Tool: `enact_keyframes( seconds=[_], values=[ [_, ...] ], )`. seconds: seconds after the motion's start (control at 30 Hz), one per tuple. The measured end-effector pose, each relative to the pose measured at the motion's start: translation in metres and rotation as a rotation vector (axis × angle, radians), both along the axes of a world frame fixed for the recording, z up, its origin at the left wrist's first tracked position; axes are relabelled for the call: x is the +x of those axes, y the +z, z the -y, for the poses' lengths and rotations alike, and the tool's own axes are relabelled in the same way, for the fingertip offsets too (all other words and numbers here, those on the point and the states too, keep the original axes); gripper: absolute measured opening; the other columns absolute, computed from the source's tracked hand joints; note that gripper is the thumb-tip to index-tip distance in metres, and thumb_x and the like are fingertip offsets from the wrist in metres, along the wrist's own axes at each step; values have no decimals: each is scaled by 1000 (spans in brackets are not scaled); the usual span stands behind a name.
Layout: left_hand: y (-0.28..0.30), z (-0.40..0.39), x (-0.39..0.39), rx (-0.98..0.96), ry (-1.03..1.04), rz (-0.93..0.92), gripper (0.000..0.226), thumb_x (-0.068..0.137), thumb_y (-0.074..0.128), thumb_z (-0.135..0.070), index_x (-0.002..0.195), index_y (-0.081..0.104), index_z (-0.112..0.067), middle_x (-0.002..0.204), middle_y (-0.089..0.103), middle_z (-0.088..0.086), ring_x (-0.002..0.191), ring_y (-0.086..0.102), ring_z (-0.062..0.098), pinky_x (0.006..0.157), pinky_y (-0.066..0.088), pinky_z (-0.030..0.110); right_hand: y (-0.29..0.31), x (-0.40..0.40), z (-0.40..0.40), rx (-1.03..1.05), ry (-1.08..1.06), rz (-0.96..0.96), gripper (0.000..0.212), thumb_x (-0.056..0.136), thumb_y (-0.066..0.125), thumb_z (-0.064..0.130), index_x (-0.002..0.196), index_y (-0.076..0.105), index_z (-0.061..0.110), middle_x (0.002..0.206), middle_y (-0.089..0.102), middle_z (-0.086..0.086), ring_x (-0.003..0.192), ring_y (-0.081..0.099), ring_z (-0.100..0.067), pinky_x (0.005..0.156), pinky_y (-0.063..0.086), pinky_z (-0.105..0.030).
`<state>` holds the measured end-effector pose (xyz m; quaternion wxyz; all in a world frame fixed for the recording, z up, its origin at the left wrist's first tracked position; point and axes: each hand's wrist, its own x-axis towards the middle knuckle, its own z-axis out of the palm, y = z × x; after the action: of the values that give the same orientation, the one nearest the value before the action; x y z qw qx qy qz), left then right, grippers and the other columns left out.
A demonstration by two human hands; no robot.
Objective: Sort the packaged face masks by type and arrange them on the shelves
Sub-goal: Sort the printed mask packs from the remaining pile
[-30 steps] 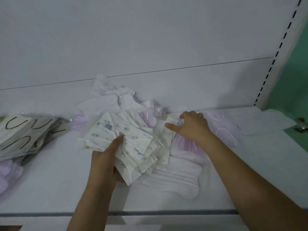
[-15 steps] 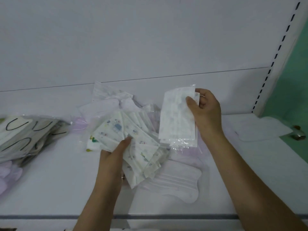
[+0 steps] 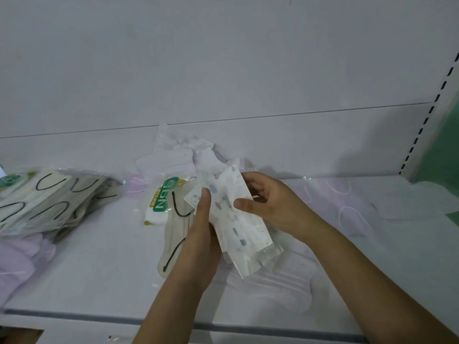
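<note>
- Both hands hold one bundle of printed masks (image 3: 236, 219) above the shelf (image 3: 104, 276): left hand (image 3: 198, 247) w/ thumb on the front, fingers curled behind; right hand (image 3: 270, 204) pinching the upper edge.
- Done so far, by the look of it: stack of black-loop packs (image 3: 47, 202) at left, lilac masks (image 3: 17, 256) in front of it.
- Left to do: N95 pack (image 3: 165, 197) and beige mask (image 3: 173, 242) lie loose beside the left hand; mixed white/lilac heap (image 3: 178, 155) at the back; lilac packs (image 3: 335, 202) at right.
- Est. roughly halfway; the printed bundle has no spot on the shelf yet.
</note>
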<state>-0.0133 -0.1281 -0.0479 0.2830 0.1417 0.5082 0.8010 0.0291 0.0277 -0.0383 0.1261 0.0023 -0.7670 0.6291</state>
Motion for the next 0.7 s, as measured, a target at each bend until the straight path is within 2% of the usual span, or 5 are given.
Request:
enact_keyframes(
  seconds=[0.23, 0.37, 0.47, 0.57, 0.7],
  values=[
    [-11, 5, -10, -90, 113, 66, 41, 94, 58, 0, 131, 61, -16, 115, 76, 5, 102, 74, 25, 87, 58, 44, 1, 1, -14, -162, -434, -227, 11, 85, 66, 24, 90, 63, 15, 91, 63, -26, 74, 55, -20, 70, 47, -40],
    [-14, 4, -11, -72, 169, 49, 44, 94, 61, -2, 134, 59, -19, 116, 75, 2, 104, 73, 21, 90, 57, 43, 6, 9, -12, 245, -770, -474, 6, 92, 63, 22, 90, 58, 23, 76, 62, 5, 63, 57, -10, 57, 45, -20],
    [-12, -1, -8, -53, 102, -37, 41, 98, 60, -29, 137, 57, -21, 124, 72, 3, 114, 69, 21, 99, 52, 44, -4, 4, 9, 417, -385, -331, 32, 92, 57, 45, 114, 67, 23, 91, 69, 10, 77, 66, -5, 67, 49, -11],
    [-14, -1, -11, -112, 143, -70, 54, 87, 65, -44, 136, 58, -24, 125, 71, 4, 114, 69, 22, 99, 53, 46, -10, 2, 18, 241, -74, -180, 45, 99, 41, 49, 121, 67, 19, 103, 73, 5, 87, 71, -8, 77, 57, -22],
    [-20, 5, -23, -112, 238, -118, 40, 87, 71, -12, 124, 64, -23, 109, 77, -1, 97, 75, 20, 79, 61, 39, -5, 2, -1, 288, -393, -269, 50, 90, 55, 53, 132, 53, 27, 121, 62, 12, 104, 62, -1, 85, 50, -19]
  ],
)
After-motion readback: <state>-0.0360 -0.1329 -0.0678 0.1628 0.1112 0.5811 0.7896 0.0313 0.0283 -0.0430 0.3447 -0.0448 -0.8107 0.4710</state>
